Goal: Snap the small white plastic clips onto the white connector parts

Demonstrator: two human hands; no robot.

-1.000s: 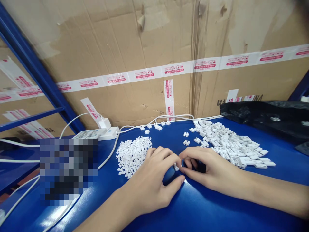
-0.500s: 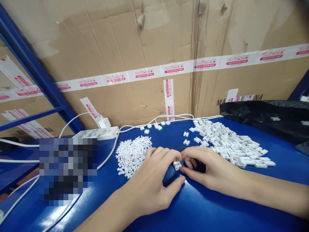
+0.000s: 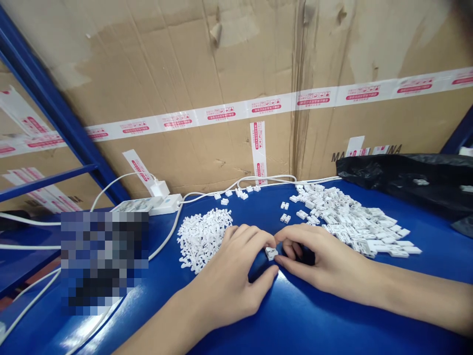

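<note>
A small white block [image 3: 271,253] rests on the blue table between my hands. My left hand [image 3: 244,271] arches beside it, index fingertip near its top, thumb held apart below; nothing shows in its grasp. From the right, my right hand [image 3: 314,254] reaches to the block's right side, its index finger and thumb apart with a gap between them. Left of my left hand lies a heap of small white Y-shaped pieces [image 3: 203,236]. Beyond my right hand spreads a large pile of white rectangular blocks [image 3: 351,217].
A few loose white pieces [image 3: 242,194] lie by a white cable at the back. A power strip [image 3: 168,204] with a plug sits at the left. A black plastic bag [image 3: 402,177] lies at the right. Tall cardboard [image 3: 185,59] stands behind the blue table [image 3: 332,325].
My left thumb and index finger have shifted slightly left, away from my right hand. My right hand has barely moved, and the block lies in the same place.
</note>
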